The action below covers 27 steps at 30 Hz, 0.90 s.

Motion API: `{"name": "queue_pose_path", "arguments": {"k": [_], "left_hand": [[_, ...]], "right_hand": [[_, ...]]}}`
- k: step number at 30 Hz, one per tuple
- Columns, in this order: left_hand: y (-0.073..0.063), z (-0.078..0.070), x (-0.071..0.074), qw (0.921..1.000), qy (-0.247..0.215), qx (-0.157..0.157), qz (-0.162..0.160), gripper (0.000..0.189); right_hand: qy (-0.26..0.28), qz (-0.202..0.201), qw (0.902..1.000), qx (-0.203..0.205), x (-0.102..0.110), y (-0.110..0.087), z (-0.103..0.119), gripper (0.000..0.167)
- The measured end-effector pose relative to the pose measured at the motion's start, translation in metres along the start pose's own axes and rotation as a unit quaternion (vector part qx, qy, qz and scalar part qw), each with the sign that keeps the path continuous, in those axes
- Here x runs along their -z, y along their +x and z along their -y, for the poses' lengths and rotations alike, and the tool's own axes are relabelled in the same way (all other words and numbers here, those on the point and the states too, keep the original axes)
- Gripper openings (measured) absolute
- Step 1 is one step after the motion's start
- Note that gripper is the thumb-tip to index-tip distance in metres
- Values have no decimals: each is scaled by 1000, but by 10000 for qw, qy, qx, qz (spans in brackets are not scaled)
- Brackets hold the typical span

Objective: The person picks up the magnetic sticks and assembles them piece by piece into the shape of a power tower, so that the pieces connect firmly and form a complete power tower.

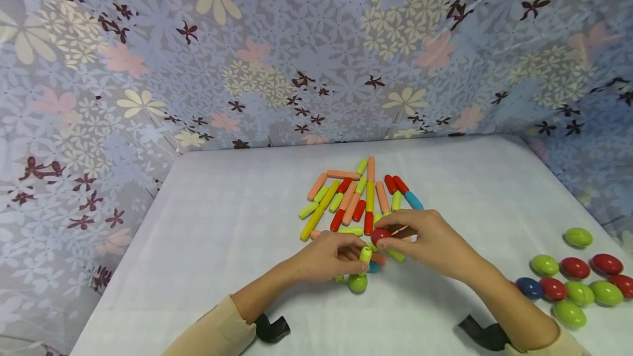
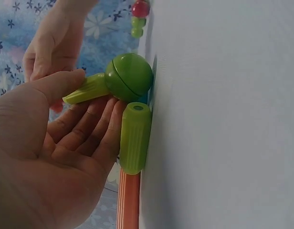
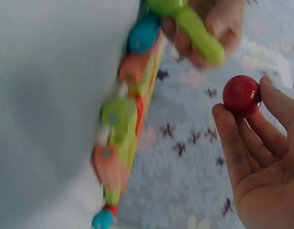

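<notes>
A screened-off white tabletop [image 1: 222, 207] is shown; whether it is set in a home or a studio cannot be told. Flower-printed fabric [image 1: 316, 70] is hung beyond the left hand [image 1: 323, 257] and the right hand [image 1: 425, 240], and is carried along both sides of them. Toy-like coloured sticks [image 1: 370, 196] are spread just ahead of the hands.

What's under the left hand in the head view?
A green stick peeks out at the near edge of the left hand, part of an orange stick at its far edge. The rest of both, and anything wholly beneath, is covered.
</notes>
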<state>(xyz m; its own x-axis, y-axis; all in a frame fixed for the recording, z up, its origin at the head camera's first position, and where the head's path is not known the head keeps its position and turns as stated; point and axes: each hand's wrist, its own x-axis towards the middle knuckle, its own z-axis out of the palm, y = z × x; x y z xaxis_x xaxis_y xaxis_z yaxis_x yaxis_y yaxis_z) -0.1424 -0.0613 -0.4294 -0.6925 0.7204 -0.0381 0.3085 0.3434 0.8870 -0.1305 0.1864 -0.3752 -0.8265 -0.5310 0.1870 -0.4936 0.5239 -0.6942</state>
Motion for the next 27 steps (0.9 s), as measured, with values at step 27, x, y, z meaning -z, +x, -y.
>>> {"name": "queue_pose_path", "arguments": {"k": [27], "left_hand": [[1,1,1,9976,-682,-18,-74,70]], "right_hand": [[-2385,827,9652,-680,-13,2,-30,25]]}}
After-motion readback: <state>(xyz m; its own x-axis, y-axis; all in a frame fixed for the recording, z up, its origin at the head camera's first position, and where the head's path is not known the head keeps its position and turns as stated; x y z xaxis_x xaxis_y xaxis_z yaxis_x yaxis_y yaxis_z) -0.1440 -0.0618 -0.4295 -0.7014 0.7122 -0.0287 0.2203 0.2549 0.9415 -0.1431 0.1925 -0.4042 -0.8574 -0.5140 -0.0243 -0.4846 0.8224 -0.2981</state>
